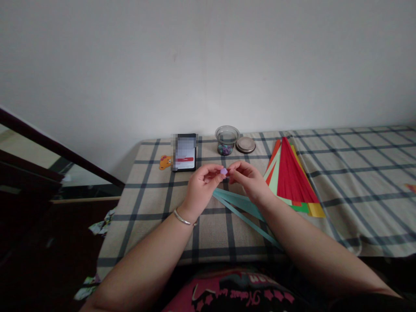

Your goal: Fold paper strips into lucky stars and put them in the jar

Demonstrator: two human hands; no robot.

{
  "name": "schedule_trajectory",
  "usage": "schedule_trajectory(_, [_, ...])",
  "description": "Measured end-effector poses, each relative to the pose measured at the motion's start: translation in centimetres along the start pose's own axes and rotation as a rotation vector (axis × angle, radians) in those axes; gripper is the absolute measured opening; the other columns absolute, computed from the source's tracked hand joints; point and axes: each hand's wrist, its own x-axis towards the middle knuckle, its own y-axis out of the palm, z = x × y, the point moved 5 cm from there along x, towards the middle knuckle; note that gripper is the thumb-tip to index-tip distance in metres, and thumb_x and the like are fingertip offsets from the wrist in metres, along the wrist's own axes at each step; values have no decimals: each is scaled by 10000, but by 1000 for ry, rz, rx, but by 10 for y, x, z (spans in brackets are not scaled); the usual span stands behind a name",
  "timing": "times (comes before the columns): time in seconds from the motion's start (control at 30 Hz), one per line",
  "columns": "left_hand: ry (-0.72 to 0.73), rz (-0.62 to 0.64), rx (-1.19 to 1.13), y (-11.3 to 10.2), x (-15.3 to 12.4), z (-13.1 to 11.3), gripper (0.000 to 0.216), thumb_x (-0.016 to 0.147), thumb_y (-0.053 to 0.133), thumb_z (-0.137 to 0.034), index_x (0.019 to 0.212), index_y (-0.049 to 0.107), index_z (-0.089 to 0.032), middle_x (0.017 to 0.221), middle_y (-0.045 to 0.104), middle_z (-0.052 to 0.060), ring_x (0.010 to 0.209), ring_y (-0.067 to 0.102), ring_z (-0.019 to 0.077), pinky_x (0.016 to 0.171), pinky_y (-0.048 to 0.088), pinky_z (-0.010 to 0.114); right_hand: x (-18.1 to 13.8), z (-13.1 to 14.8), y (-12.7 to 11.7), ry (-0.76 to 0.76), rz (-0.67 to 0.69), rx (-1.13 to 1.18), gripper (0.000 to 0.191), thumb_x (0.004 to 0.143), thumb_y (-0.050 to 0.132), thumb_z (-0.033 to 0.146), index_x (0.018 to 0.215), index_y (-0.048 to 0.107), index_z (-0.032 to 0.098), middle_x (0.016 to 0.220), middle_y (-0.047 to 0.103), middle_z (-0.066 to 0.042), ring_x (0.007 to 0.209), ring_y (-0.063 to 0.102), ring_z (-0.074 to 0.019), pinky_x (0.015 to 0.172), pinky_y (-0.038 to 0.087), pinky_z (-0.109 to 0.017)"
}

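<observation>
A tiny purple folded paper piece (pixel 224 171) is pinched between the fingertips of both hands above the table. My left hand (pixel 202 186) wears a silver bangle and closes on it from the left. My right hand (pixel 248 181) closes on it from the right. Long teal paper strips (pixel 240 206) lie on the checked cloth just under my right wrist.
A fan of red, green, orange and yellow paper strips (pixel 290 177) lies to the right. At the back stand a small glass jar (pixel 226 140) with colourful bits, its round lid (pixel 245 144), a propped phone (pixel 184 152) and an orange bear sticker (pixel 165 162). The checked tablecloth (pixel 357 182) meets a white wall.
</observation>
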Motion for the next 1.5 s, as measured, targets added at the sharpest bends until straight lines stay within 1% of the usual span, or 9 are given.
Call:
schedule_trajectory(0.07, [-15, -2, -4, 0, 0, 0, 243, 772, 699, -351, 913, 648, -160, 911, 712, 59, 791, 684, 148, 740, 575, 274, 0, 3, 0, -81, -15, -101, 348, 654, 754, 499, 743, 599, 201, 690, 601, 19, 594, 538, -97, 574, 463, -243])
schedule_trajectory(0.13, [-24, -4, 3, 0, 0, 0, 245, 771, 700, -353, 912, 648, -159, 911, 711, 61, 798, 685, 151, 751, 575, 279, -1, 4, 0, -124, -36, -174, 345, 672, 735, 510, 754, 603, 201, 706, 609, 5, 618, 549, -112, 592, 470, -259])
schedule_trajectory(0.23, [-31, -2, 13, 0, 0, 0, 257, 768, 702, -368, 906, 651, -157, 907, 715, 66, 802, 689, 159, 757, 578, 290, -3, 4, -1, -168, -63, -253, 324, 703, 710, 506, 771, 618, 203, 729, 630, -16, 648, 569, -131, 613, 478, -276])
schedule_trajectory(0.37, [-36, -5, 12, 0, 1, 1, 258, 763, 707, -374, 902, 665, -161, 914, 729, 67, 817, 697, 168, 775, 582, 301, -6, 6, -3, -220, -84, -356, 247, 753, 684, 445, 792, 643, 205, 754, 653, -32, 665, 588, -146, 641, 484, -296])
schedule_trajectory(0.53, [-45, -9, 14, 0, 1, 2, 256, 762, 709, -370, 902, 679, -158, 915, 738, 65, 830, 699, 171, 795, 581, 307, -7, 9, -4, -256, -108, -431, 183, 775, 671, 380, 784, 651, 199, 749, 665, -34, 650, 595, -145, 602, 475, -284])
schedule_trajectory(0.83, [-73, -41, 16, -2, 1, 5, 272, 736, 733, -385, 884, 702, -159, 904, 749, 70, 829, 706, 183, 809, 584, 329, -9, 11, -4, -249, -144, -439, 194, 756, 680, 384, 739, 645, 193, 721, 672, -40, 624, 596, -146, 568, 479, -275])
schedule_trajectory(1.13, [-117, -42, -7, -1, 1, 9, 321, 706, 750, -426, 881, 722, -158, 897, 758, 83, 820, 717, 199, 808, 594, 360, -7, 8, -4, -241, -107, -391, 252, 733, 697, 438, 723, 640, 193, 703, 670, -39, 623, 607, -150, 571, 492, -282])
schedule_trajectory(1.37, [-134, -27, -13, -2, 1, 11, 283, 702, 764, -379, 883, 734, -164, 913, 760, 84, 835, 720, 205, 821, 596, 368, -7, 10, -4, -264, -91, -409, 191, 740, 694, 372, 702, 638, 194, 680, 661, -33, 607, 598, -144, 567, 495, -281])
schedule_trajectory(1.5, [-124, -14, 18, -2, 1, 10, 270, 707, 758, -379, 872, 736, -166, 900, 762, 80, 808, 723, 203, 793, 604, 360, -8, 12, -3, -287, -82, -434, 170, 738, 691, 346, 690, 633, 194, 666, 657, -26, 597, 600, -140, 559, 500, -275])
